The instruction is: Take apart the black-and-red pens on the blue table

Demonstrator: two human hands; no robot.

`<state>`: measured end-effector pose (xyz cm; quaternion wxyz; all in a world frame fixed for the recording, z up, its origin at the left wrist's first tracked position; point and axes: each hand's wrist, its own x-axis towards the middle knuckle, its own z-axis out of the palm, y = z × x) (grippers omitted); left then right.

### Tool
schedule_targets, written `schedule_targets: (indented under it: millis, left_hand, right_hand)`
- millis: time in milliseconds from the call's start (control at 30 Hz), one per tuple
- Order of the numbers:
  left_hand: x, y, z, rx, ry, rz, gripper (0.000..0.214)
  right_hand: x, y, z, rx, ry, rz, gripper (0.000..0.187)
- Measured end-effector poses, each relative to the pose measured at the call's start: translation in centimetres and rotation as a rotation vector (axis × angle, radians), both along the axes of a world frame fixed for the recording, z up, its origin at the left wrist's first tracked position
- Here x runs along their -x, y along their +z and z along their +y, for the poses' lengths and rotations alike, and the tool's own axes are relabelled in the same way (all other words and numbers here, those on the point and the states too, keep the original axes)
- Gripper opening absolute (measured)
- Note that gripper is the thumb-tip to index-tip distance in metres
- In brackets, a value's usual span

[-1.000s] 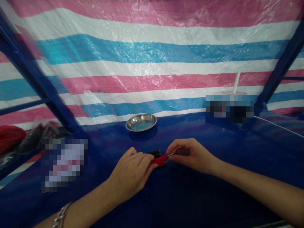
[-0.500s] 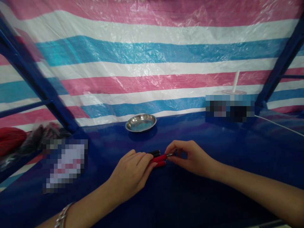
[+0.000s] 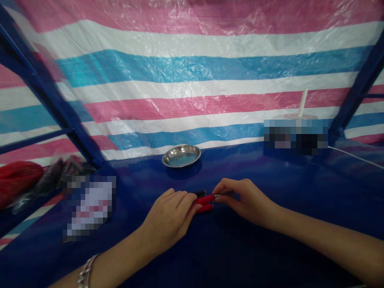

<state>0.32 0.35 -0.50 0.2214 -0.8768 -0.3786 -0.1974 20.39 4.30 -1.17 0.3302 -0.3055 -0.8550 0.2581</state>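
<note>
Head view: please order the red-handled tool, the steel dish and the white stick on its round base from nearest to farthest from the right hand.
From the right hand:
1. Red-handled tool: at its fingertips, between both hands.
2. Steel dish: behind and to the left, by the striped tarp.
3. White stick on its round base: far back on the right, at the tarp.

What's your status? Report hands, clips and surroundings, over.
Left hand pressing down on the red and black clips. Right hand pinching a red clip's metal tip. Steel dish lies behind, apart.
</note>
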Motion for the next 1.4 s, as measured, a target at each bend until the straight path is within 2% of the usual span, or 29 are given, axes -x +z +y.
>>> schedule_targets:
  millis: [200, 300, 467, 733, 833, 1033, 1133, 1333, 1400]
  left_hand:
    - [0.00, 0.00, 0.05, -0.032, -0.007, 0.008, 0.021]
    - [-0.02, -0.08, 0.03, -0.026, -0.011, 0.002, 0.020]
    - [-0.24, -0.17, -0.08, -0.041, -0.025, -0.001, 0.020]
    - [-0.30, -0.06, -0.13, -0.053, -0.016, 0.004, 0.024]
    - [-0.29, -0.12, -0.14, -0.077, -0.017, 0.001, 0.025]
    - [-0.33, -0.12, -0.17, -0.080, -0.029, -0.006, 0.026]
    - [-0.31, -0.09, -0.16, -0.089, -0.035, -0.011, 0.026]
    - [-0.19, -0.19, -0.07, -0.082, -0.029, -0.002, 0.025]
    - [-0.14, -0.22, -0.02, -0.077, -0.027, 0.001, 0.025]
  right_hand:
    - [0.15, -0.07, -0.06, 0.028, -0.027, -0.003, 0.011]
    - [0.20, -0.03, -0.24, 0.037, -0.051, 0.014, 0.018]
    - [-0.01, 0.23, -0.28, 0.022, -0.016, -0.007, 0.002]
    - [-0.06, 0.02, -0.14, 0.019, -0.029, -0.024, 0.017]
    - [-0.12, -0.05, -0.11, -0.029, -0.015, -0.033, 0.003]
    - [-0.27, -0.08, 0.01, -0.079, -0.023, -0.056, 0.016]
    - [-0.33, -0.14, 0.18, -0.163, -0.015, -0.107, 0.008]
    - [-0.51, -0.06, 0.56, -0.232, 0.000, -0.134, 0.021]
    - [-0.52, 0.07, 0.55, -0.247, 0.012, -0.125, 0.015]
